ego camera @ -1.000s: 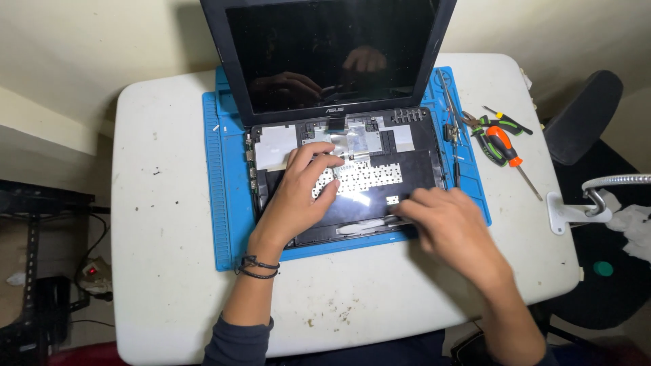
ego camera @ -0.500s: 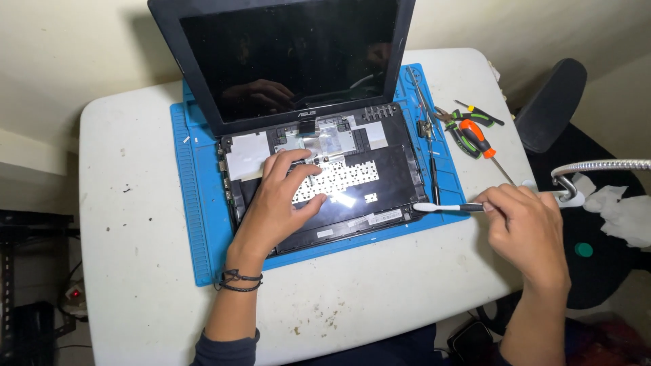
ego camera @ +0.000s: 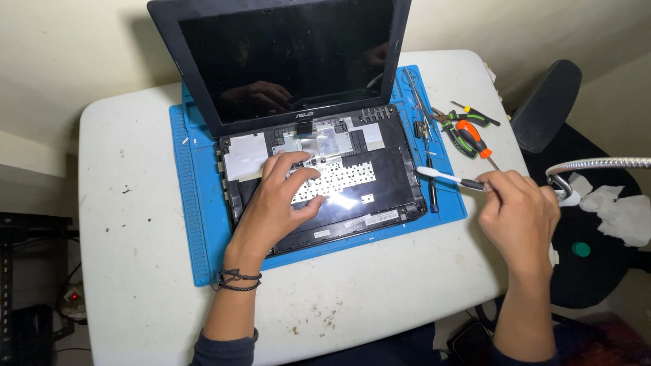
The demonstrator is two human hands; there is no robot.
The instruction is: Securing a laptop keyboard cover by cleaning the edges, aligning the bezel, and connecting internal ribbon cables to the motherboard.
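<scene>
An opened black laptop point(ego camera: 380, 183) with its keyboard removed lies on a blue work mat point(ego camera: 203, 224), its dark screen point(ego camera: 285, 61) upright. My left hand point(ego camera: 278, 203) rests flat on the exposed base, fingers over the white perforated panel point(ego camera: 339, 179). My right hand point(ego camera: 519, 213) is off the mat's right edge, gripping a white toothbrush point(ego camera: 444, 176) whose head points left over the laptop's right rim.
Pliers and screwdrivers with green and orange handles point(ego camera: 468, 132) lie at the right of the white table point(ego camera: 122, 203). A black pen-like tool point(ego camera: 432, 190) lies on the mat. A black chair point(ego camera: 546, 105), a flexible lamp arm point(ego camera: 597, 165) and crumpled tissues point(ego camera: 620, 210) are at right.
My right hand has pulled away from the laptop's front right corner, out past the mat's right edge, carrying the toothbrush. My left hand stays on the base. The view has shifted.
</scene>
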